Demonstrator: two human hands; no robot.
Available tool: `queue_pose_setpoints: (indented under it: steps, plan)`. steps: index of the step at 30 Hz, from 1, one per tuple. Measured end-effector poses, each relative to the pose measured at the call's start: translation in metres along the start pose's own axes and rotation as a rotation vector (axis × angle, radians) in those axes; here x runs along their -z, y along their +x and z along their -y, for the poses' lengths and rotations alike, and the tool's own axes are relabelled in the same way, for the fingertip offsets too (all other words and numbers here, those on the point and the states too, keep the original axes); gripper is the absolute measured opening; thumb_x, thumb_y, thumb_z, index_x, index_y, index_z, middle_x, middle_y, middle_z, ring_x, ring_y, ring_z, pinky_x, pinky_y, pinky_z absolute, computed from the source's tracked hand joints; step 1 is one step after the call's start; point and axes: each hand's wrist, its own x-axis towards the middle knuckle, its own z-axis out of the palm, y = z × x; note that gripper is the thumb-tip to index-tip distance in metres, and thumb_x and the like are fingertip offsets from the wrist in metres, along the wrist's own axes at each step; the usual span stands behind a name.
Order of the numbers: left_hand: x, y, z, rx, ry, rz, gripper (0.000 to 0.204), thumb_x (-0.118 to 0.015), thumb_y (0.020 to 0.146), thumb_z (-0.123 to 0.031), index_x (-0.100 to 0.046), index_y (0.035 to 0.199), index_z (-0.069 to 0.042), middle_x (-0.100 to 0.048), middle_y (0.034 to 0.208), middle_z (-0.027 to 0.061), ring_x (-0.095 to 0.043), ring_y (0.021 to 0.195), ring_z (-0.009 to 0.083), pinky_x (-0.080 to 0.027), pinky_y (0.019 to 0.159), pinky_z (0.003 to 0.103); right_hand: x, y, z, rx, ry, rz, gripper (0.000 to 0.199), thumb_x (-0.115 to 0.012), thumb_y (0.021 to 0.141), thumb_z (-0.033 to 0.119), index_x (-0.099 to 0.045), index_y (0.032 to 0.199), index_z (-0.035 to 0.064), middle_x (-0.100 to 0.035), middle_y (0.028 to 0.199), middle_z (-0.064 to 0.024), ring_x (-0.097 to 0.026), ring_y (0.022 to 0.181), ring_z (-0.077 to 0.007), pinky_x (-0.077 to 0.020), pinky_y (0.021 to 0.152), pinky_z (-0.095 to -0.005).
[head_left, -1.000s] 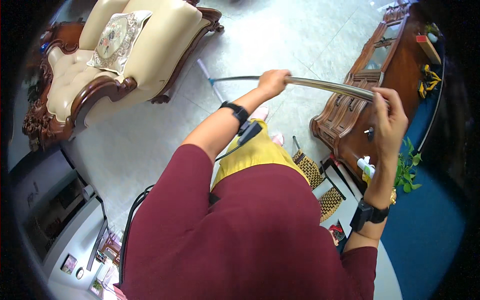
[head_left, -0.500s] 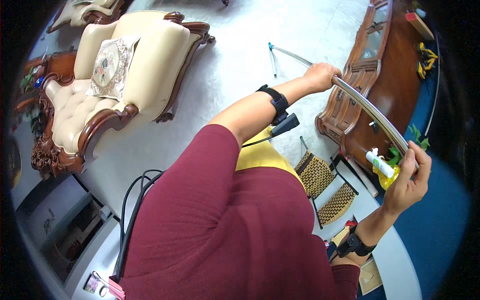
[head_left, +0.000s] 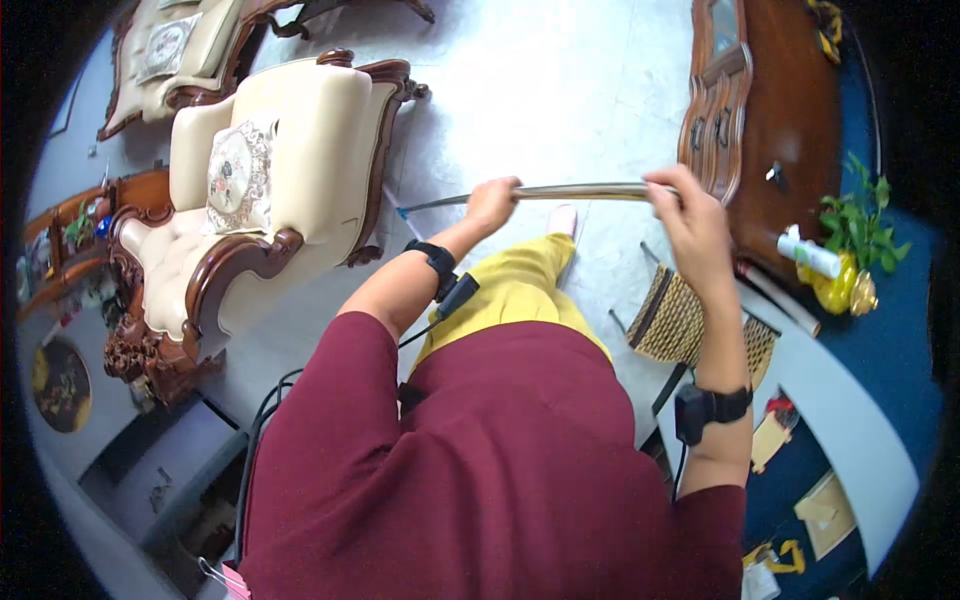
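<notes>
I have the left hand [head_left: 492, 204] wrapped firmly round a metal pole [head_left: 585, 192], gripping it partway along. The right hand [head_left: 690, 220] is closed about the pole's upper end, its fingers a little blurred in my feed. Between the two hands the shaft runs bare, its long axis going across the body and almost level in my view, though the lens bows it.

Out past the left hand, on the side away from the right, the pole thins and dips slightly to a blue joint [head_left: 403, 212]. A slim pale bar [head_left: 391, 197] sits there, set crosswise to the shaft. That is the relation I'd watch: the working end lies to the left hand's left, so the left hand is much the nearer and the right is at the opposite end.

Further left of that hand, a cream armchair [head_left: 310, 150] stands just beside the bar; I can't tell whether they touch. Right of the left hand, beneath the pole's line, shows a pink shoe [head_left: 563, 219]. Beyond the right hand stands a dark wooden cabinet [head_left: 785, 100], with a leafy plant [head_left: 865, 215] to its right; nearer the body from that hand is a woven chair [head_left: 665, 318].
</notes>
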Motion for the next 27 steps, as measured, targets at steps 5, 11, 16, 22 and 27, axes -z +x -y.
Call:
queue_pose_setpoints:
  steps: [5, 11, 16, 22, 27]
  plan:
    - [-0.004, -0.019, 0.069, 0.048, 0.124, -0.054, 0.015, -0.058, 0.082, -0.019, -0.069, 0.092, -0.017, -0.068, 0.093, 0.0111, -0.064, 0.089, 0.0313, -0.050, 0.077, 0.045, -0.072, -0.023, -0.002, 0.051, 0.032, 0.034, 0.015, -0.056, 0.089, 0.020, -0.061, 0.096, 0.0077, -0.064, 0.077, -0.0150, -0.064, 0.071, -0.0306, -0.0480, 0.063, -0.0372]
    - [-0.013, 0.011, 0.029, -0.127, 0.090, 0.015, 0.022, -0.058, 0.082, -0.019, -0.069, 0.100, -0.019, -0.068, 0.095, 0.0114, -0.064, 0.094, 0.0306, -0.049, 0.081, 0.044, -0.041, -0.065, 0.012, -0.078, -0.057, -0.154, 0.014, -0.059, 0.088, 0.017, -0.062, 0.097, 0.0061, -0.066, 0.079, -0.0143, -0.065, 0.070, -0.0262, -0.0478, 0.062, -0.0338]
    - [-0.031, 0.017, -0.078, -0.287, -0.005, 0.021, 0.024, -0.055, 0.082, -0.019, -0.069, 0.102, -0.022, -0.068, 0.095, 0.0114, -0.064, 0.093, 0.0303, -0.049, 0.081, 0.043, 0.028, -0.110, 0.013, -0.109, -0.143, -0.371, 0.015, -0.058, 0.091, 0.016, -0.065, 0.096, 0.0036, -0.062, 0.076, -0.0022, -0.051, 0.065, -0.0073, -0.0415, 0.059, -0.0236]
    - [-0.027, 0.003, -0.184, -0.487, -0.095, 0.049, 0.020, -0.055, 0.082, -0.019, -0.068, 0.098, -0.019, -0.068, 0.092, 0.0136, -0.063, 0.090, 0.0332, -0.049, 0.079, 0.045, 0.078, -0.163, 0.039, -0.106, -0.160, -0.577, 0.017, -0.056, 0.093, 0.015, -0.065, 0.098, 0.0016, -0.057, 0.079, 0.0018, -0.045, 0.066, -0.0043, -0.0371, 0.059, -0.0191]
    - [-0.024, -0.012, -0.192, -0.581, -0.125, -0.006, 0.019, -0.056, 0.082, -0.018, -0.068, 0.097, -0.019, -0.067, 0.087, 0.0136, -0.064, 0.084, 0.0339, -0.050, 0.075, 0.045, 0.075, -0.188, 0.065, -0.081, -0.148, -0.568, 0.017, -0.054, 0.094, 0.014, -0.063, 0.100, 0.0012, -0.053, 0.077, 0.0018, -0.044, 0.066, -0.0048, -0.0348, 0.060, -0.0190]
